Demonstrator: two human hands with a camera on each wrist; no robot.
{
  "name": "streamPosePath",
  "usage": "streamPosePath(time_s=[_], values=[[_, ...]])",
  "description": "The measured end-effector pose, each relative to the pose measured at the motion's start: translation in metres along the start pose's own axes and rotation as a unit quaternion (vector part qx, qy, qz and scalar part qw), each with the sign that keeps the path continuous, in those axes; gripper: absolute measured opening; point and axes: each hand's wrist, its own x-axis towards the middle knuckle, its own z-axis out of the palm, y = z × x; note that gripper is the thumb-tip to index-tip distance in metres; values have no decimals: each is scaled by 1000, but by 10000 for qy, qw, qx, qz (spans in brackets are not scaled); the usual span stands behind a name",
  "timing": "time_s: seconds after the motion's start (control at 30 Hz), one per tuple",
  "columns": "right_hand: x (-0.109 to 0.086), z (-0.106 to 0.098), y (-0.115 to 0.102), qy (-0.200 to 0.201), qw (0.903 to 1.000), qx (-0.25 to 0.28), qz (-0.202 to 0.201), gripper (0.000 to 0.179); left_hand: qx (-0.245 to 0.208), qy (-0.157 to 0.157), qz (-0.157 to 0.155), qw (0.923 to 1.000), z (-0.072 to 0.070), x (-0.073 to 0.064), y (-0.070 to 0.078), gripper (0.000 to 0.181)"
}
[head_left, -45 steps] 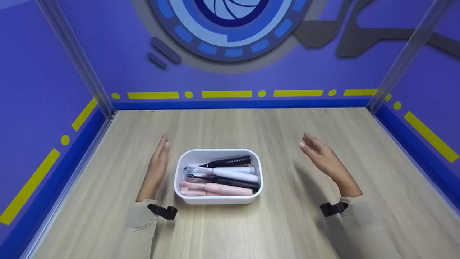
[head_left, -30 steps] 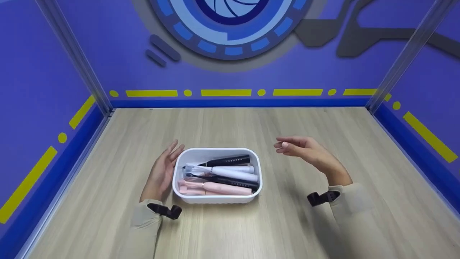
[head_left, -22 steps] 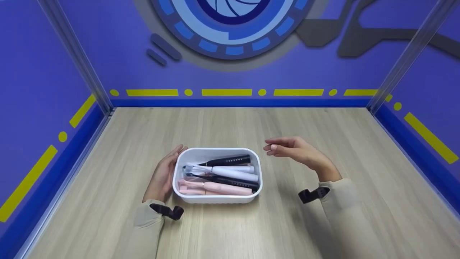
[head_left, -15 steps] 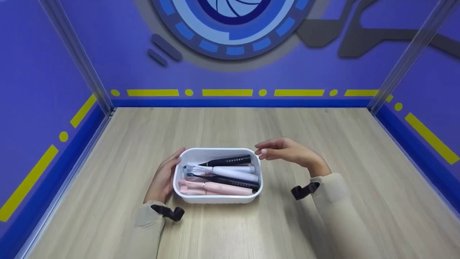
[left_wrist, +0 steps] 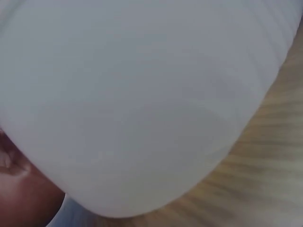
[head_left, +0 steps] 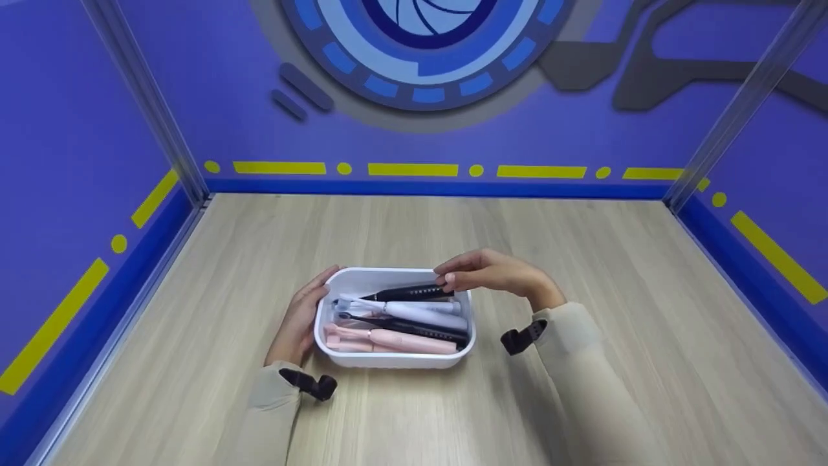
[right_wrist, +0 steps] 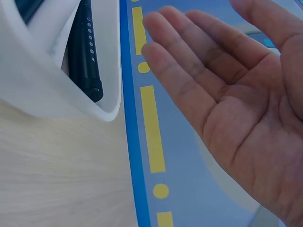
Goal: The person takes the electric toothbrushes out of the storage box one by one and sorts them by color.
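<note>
I see the right hand (head_left: 495,273) over the far right corner of the bin, fingers loosely extended, palm flat in the wrist view, nothing held; can't tell if the fingertips touch anything. Left hand (head_left: 299,323): fingers lie fairly straight along the bin's left end, touching it, no full wrap that I can see.

Between the hands: the white bin (head_left: 388,363), on the table, glossy, plastic-looking, rounded rectangle, raised rim. Inside, handles toward the right hand, heads toward the left. Below the right fingertips, black toothbrush (head_left: 414,295), cylindrical handle, row of pale marks. Nearer me, white toothbrush (head_left: 420,315), smooth, a second white handle (head_left: 445,307) behind it; then another black one (head_left: 424,329), then pink toothbrush (head_left: 414,342), a second pink piece (head_left: 349,347) partly under it.

Under both hands, wood-grain table (head_left: 187,388). Beyond them, blue-purple panel (head_left: 401,145), yellow dashes.
</note>
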Motion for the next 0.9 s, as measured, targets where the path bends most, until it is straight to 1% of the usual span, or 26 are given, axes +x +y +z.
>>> streamPosePath(time_s=[0.13,0.27,0.37,0.53,0.6,0.67,0.77,0.9], values=[[7,1,-2,49,9994,-355,27,42,157,8,-6,9999,2,-1,2,49],[16,6,-4,97,9974,-707,89,42,166,8,17,9999,2,-1,2,49],[25,10,-5,81,9954,-952,124,41,187,98,-9,9998,3,-2,2,49],[37,17,-8,-38,9908,-1353,20,40,291,163,-67,9994,4,-1,2,49],[42,19,-10,-115,9893,-1457,-45,39,297,140,-57,9994,4,-1,2,49],[46,22,-11,-207,9876,-1558,-66,37,248,183,-78,9995,5,-2,2,49],[52,25,-12,-342,9848,-1697,-115,36,195,124,-41,9997,4,-2,3,49],[58,29,-13,-416,9809,-1902,-27,35,137,56,-44,9999,3,-3,3,49]])
